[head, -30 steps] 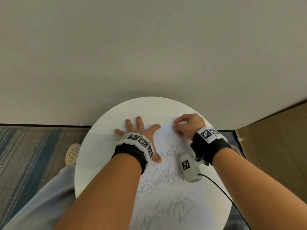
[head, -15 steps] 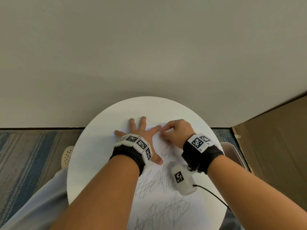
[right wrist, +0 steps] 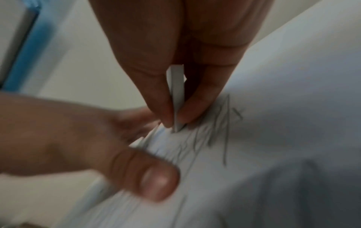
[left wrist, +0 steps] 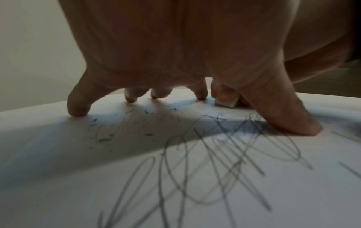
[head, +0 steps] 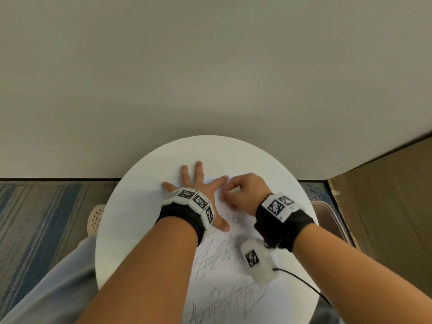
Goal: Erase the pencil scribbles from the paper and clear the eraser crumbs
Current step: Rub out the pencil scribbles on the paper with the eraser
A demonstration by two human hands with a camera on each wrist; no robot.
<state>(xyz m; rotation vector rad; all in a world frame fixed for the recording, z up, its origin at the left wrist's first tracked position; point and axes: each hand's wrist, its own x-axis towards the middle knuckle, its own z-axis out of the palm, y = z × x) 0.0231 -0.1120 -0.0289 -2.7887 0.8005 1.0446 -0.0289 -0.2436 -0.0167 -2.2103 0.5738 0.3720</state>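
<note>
A white sheet of paper (head: pixel 233 284) covered in grey pencil scribbles (head: pixel 217 256) lies on the round white table (head: pixel 131 230). My left hand (head: pixel 198 190) lies flat with fingers spread, pressing the paper's far left part; the thumb (right wrist: pixel 156 182) rests on scribbles. My right hand (head: pixel 243 190) pinches a thin white eraser (right wrist: pixel 176 92) between thumb and fingers, its tip on the paper beside my left index finger. The eraser (left wrist: pixel 227 102) touches the sheet in the left wrist view. Dark eraser crumbs (left wrist: pixel 121 123) lie under my left palm.
A pale wall (head: pixel 210 66) stands just behind the table. A brown cardboard panel (head: pixel 392 206) rises at the right. Striped carpet (head: pixel 42 218) and a beige perforated shoe (head: pixel 94 218) show at the left. A black cable (head: pixel 301 284) trails from my right wrist.
My right hand with the eraser has slid left across the top of the paper, ending next to my left index finger. My left hand has stayed flat on the sheet.
</note>
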